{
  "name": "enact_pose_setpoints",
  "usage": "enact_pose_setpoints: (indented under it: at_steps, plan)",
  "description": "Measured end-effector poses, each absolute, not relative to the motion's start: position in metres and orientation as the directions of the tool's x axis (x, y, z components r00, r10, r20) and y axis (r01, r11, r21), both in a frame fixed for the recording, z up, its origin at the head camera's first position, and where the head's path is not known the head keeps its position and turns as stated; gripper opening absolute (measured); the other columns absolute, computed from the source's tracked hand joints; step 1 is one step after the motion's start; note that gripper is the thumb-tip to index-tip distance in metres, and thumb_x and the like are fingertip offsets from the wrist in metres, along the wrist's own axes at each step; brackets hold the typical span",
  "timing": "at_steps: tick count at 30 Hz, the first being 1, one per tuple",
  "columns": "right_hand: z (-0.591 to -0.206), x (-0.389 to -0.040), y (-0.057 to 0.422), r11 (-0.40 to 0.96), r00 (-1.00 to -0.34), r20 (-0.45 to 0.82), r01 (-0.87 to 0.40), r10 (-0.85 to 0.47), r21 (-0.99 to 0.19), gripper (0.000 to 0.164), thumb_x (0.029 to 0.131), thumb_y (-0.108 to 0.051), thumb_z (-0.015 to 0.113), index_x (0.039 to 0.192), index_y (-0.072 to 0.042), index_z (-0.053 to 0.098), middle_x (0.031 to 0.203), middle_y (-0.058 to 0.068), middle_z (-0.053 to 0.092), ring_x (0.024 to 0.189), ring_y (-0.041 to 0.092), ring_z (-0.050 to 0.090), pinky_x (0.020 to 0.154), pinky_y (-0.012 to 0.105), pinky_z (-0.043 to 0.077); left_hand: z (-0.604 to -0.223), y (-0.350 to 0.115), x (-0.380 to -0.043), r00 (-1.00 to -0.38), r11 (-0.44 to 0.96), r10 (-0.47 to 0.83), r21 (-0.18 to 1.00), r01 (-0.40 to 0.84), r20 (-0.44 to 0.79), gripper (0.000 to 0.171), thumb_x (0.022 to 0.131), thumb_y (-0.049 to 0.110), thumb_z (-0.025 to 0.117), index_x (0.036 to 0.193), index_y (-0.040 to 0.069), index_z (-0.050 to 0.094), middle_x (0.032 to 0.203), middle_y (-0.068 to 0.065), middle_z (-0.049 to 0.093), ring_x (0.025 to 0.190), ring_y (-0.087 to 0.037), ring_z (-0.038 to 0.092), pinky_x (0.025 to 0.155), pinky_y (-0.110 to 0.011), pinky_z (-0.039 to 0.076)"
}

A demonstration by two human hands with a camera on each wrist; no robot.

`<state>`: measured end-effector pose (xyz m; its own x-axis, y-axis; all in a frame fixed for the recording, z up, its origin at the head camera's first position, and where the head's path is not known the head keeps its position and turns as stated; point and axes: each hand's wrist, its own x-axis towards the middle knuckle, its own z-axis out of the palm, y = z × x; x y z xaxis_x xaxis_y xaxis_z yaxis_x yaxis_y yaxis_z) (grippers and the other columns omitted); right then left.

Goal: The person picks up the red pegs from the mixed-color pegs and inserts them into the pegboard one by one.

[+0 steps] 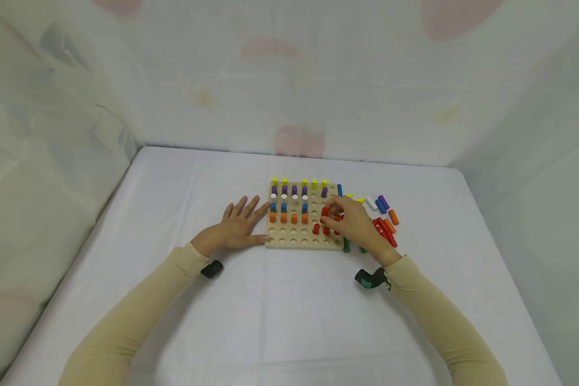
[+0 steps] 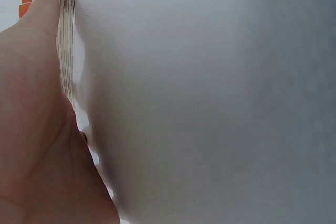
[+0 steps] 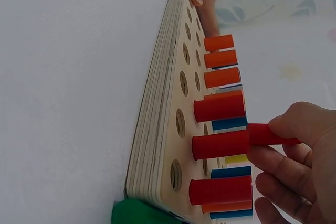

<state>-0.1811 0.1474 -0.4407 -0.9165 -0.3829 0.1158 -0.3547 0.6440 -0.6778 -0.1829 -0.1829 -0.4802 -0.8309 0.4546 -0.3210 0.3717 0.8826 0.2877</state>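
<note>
A wooden pegboard (image 1: 282, 245) with rows of round holes lies mid-table. My left hand (image 1: 238, 225) rests spread at its left side, the thumb touching the near left corner. My right hand (image 1: 356, 221) pinches a red peg (image 3: 265, 134) between thumb and fingers, above the board's right half. Standing red pegs (image 3: 220, 144) line a row near the front, just beneath the held one. Orange pegs (image 1: 294, 219), blue pegs (image 1: 283, 207), white pegs (image 1: 294, 199), purple pegs (image 1: 294, 190) and yellow pegs (image 1: 314, 184) fill rows behind, with some gaps. The right hand hides part of the board's right side.
Loose red pegs (image 1: 391, 238), an orange peg (image 1: 393, 216), a white peg (image 1: 370, 203) and a purple peg (image 1: 383, 201) are scattered right of the board. A green peg (image 1: 346, 245) lies against its near right corner. White cloth (image 1: 270, 311) covers the table.
</note>
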Motion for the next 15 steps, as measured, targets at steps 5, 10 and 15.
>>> enact_pose_setpoints:
  at_steps: [5,10,15]
  plan:
    - [-0.4415,-0.1810,0.1460,0.646,-0.919,0.104,-0.345,-0.381,-0.681,0.028,0.089,-0.020,0.074,0.111,-0.008,0.062,0.100,0.008,0.070,0.097,0.025,0.068,0.079,0.037,0.059,-0.4774,-0.1821,-0.1830,-0.833,0.884,0.452,0.282,0.372,-0.318,0.095,0.092,0.071,0.046,0.160,0.029,-0.003,0.168,-0.013,-0.011,0.154,-0.044,-0.013,0.120,-0.069,-0.003]
    - [-0.4409,-0.1803,0.1446,0.637,-0.912,0.130,-0.369,-0.390,-0.676,0.029,0.089,-0.019,0.074,0.112,-0.006,0.063,0.100,0.009,0.071,0.096,0.027,0.068,0.080,0.040,0.059,-0.4762,-0.1818,-0.1825,-0.832,0.881,0.459,0.285,0.379,-0.313,0.094,0.092,0.069,0.048,0.161,0.027,-0.002,0.168,-0.015,-0.010,0.153,-0.046,-0.012,0.119,-0.070,-0.003]
    - [-0.4401,-0.1809,0.1413,0.618,-0.903,0.152,-0.390,-0.401,-0.683,0.027,0.089,-0.019,0.075,0.110,-0.006,0.063,0.101,0.011,0.070,0.096,0.030,0.068,0.085,0.044,0.058,-0.4747,-0.1818,-0.1840,-0.835,0.880,0.458,0.290,0.376,-0.305,0.094,0.092,0.070,0.048,0.161,0.028,-0.001,0.168,-0.015,-0.009,0.153,-0.045,-0.011,0.119,-0.070,-0.002]
